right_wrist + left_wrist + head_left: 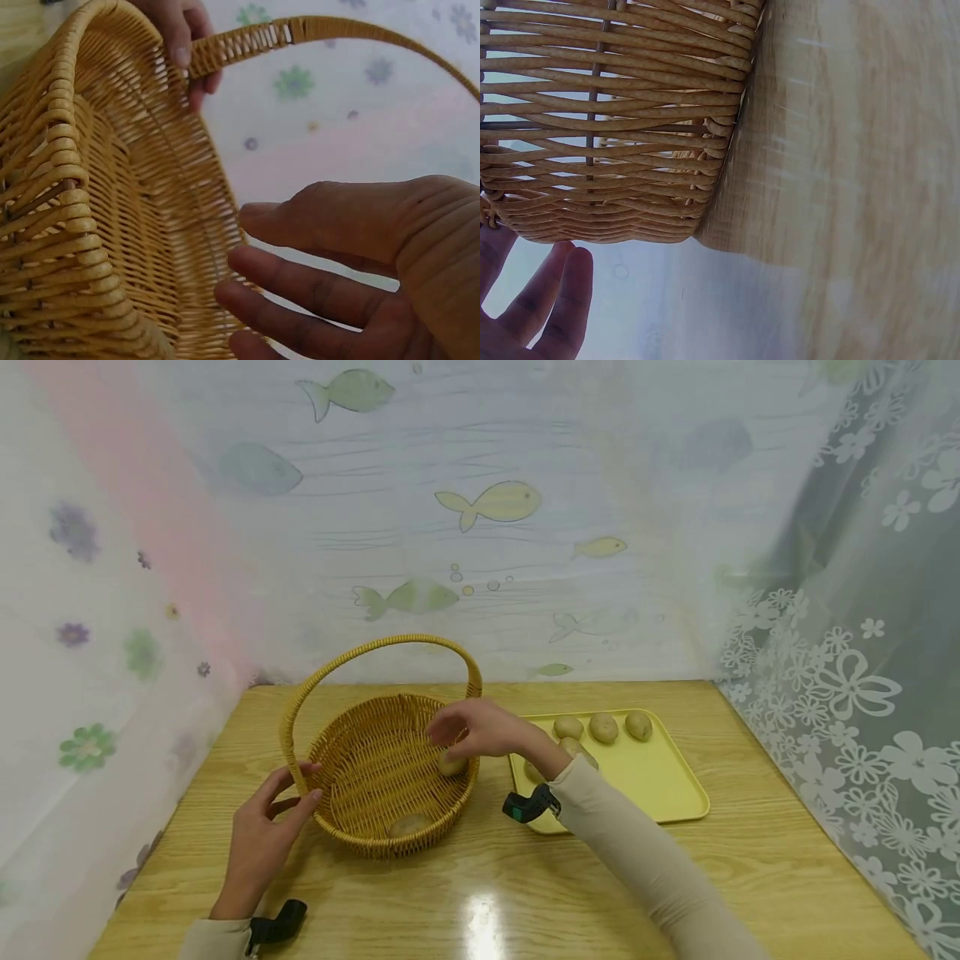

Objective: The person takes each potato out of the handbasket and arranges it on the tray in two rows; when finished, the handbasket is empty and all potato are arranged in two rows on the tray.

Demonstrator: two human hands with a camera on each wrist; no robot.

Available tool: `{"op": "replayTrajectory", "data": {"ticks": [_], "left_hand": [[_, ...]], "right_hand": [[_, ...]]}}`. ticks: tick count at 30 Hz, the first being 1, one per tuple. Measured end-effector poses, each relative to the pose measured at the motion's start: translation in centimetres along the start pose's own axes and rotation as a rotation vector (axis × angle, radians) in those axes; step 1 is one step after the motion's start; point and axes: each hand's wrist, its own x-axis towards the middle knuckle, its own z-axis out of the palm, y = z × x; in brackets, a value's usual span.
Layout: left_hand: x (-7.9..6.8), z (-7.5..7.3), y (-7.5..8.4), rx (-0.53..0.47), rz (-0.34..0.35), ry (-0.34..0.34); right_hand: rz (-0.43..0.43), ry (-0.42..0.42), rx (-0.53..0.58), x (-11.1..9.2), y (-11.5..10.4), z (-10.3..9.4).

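A round woven wicker basket (360,777) with a tall hoop handle stands on the wooden table. My left hand (266,827) grips its left rim beside the foot of the handle, thumb and fingers on either side. My right hand (483,727) hovers over the basket's right side with fingers loosely bent and nothing between them, as the right wrist view shows. Just below it, one potato (451,765) lies inside against the right wall. A second potato (410,825) lies at the near side, partly hidden by the rim.
Right of the basket lies a yellow tray (652,785) under my right forearm. Several potatoes (603,727) sit along its far and left parts, some partly hidden by the arm. Printed curtains (495,610) hang behind the table and at both sides.
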Motion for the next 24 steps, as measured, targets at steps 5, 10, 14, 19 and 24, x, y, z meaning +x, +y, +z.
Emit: {"op": "replayTrajectory", "data": {"ticks": [5,10,14,19,24], "left_hand": [[0.0,0.0,0.0,-0.005,0.007,0.001],[0.0,0.0,0.0,-0.009,0.004,-0.005],[0.0,0.0,-0.1,-0.006,0.004,-0.007],[0.0,0.0,-0.2,-0.001,0.006,-0.004],[0.0,0.0,-0.2,-0.003,0.011,-0.005]], "right_hand": [[0.079,-0.078,0.050,1.9,0.6,0.4],[0.128,-0.171,-0.013,3.8,0.8,0.9],[0.184,-0.257,-0.102,4.7,1.1,1.3],[0.255,-0.304,-0.258,5.1,1.2,2.0],[0.280,-0.326,-0.401,5.5,1.3,2.7]]}}
